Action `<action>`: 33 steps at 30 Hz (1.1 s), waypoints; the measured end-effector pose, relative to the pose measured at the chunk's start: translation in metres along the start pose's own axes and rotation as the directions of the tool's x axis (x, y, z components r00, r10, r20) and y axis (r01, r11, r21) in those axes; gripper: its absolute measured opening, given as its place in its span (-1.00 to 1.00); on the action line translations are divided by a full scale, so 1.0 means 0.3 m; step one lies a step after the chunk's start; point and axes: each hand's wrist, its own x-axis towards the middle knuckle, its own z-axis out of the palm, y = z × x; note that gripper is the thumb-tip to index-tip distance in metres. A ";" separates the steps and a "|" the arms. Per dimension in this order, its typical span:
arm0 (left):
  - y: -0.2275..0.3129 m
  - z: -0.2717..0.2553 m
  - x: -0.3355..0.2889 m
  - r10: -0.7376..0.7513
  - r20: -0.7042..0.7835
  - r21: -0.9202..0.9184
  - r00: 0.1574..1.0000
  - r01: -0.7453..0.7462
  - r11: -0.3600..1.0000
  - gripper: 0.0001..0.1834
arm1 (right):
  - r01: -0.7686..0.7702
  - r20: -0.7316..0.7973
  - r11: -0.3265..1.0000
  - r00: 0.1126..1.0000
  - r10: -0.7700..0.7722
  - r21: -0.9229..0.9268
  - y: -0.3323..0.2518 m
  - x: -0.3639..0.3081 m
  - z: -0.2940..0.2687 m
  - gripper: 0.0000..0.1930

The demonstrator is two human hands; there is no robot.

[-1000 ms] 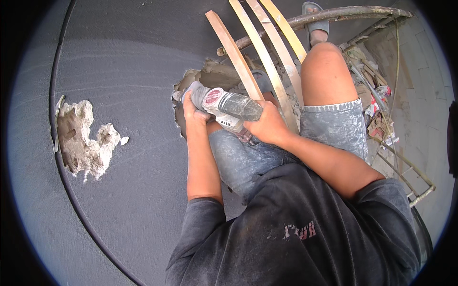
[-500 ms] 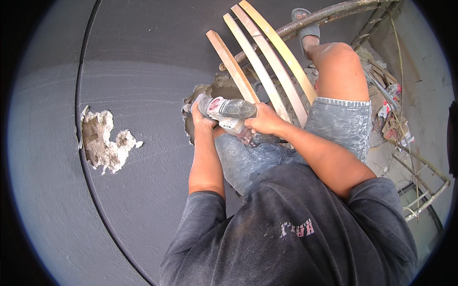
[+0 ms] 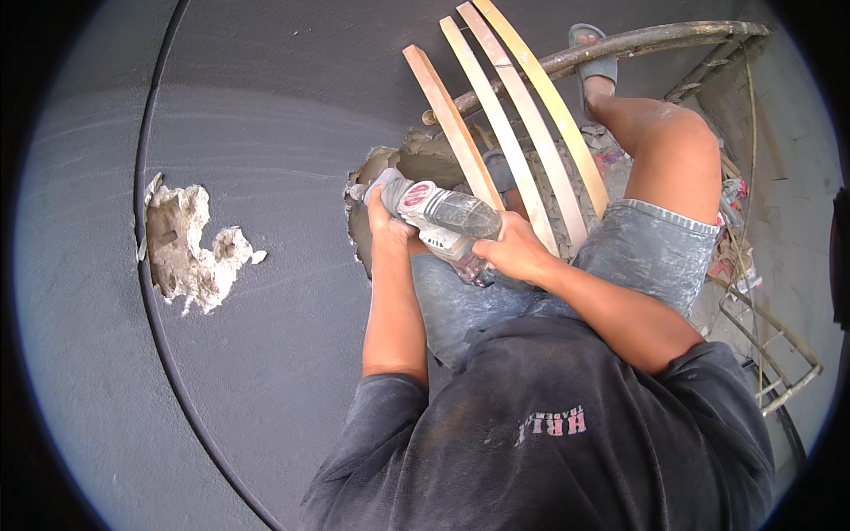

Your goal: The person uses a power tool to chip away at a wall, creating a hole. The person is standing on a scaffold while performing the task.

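Between my two hands is a dusty grey rotary hammer drill (image 3: pixel 462 214), its front end at the left edge of a broken hole (image 3: pixel 416 157) in the dark grey wall. My left hand (image 3: pixel 388 212) is wrapped round the drill near its front. At the back, my right hand (image 3: pixel 518 250) closes on the rear handle. Whether the tip touches the broken edge I cannot tell. Several narrow wooden boards (image 3: pixel 496 99) stand just beyond the drill, slanting up past the hole.
Left of me, a second broken patch (image 3: pixel 181 243) shows pale masonry beside a black cable (image 3: pixel 164 332). A rusty pole (image 3: pixel 651 40) crosses under my sandalled foot. Rubble (image 3: pixel 728 257) lies at the right, with a metal frame (image 3: pixel 788 358) nearer.
The whole view has shifted, so the boards, pole and drill appear farther right. The drill now points more up and to the left, and its front tip shows. Both hands keep their hold.
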 end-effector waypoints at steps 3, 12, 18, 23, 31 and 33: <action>-0.057 -0.010 -0.096 -0.005 0.062 0.005 0.998 0.005 1.000 -0.45 | 0.028 -0.004 0.999 1.000 -0.028 0.045 -0.020 -0.139 -0.023 -0.61; -0.225 0.189 -0.271 -0.118 0.078 -0.023 0.990 0.120 0.992 -0.47 | 0.002 0.010 0.996 1.000 -0.002 0.088 -0.053 -0.328 -0.227 -0.71; -0.209 0.199 -0.398 0.013 0.076 -0.029 0.997 -0.011 1.000 -0.53 | 0.077 -0.010 0.996 0.997 -0.077 0.053 -0.024 -0.380 -0.247 -0.65; -0.210 0.180 -0.454 0.045 0.077 -0.060 0.996 -0.040 0.997 -0.55 | 0.057 -0.016 0.980 0.998 -0.055 0.192 0.001 -0.390 -0.259 -0.61; -0.234 0.203 -0.473 0.065 0.035 -0.122 0.997 -0.060 0.991 -0.53 | 0.129 0.080 0.977 0.986 -0.144 0.168 -0.019 -0.324 -0.336 -0.65; -0.248 0.168 -0.463 0.065 0.084 -0.167 0.994 -0.050 0.985 -0.54 | 0.133 0.076 0.977 0.986 -0.148 0.169 -0.042 -0.327 -0.334 -0.64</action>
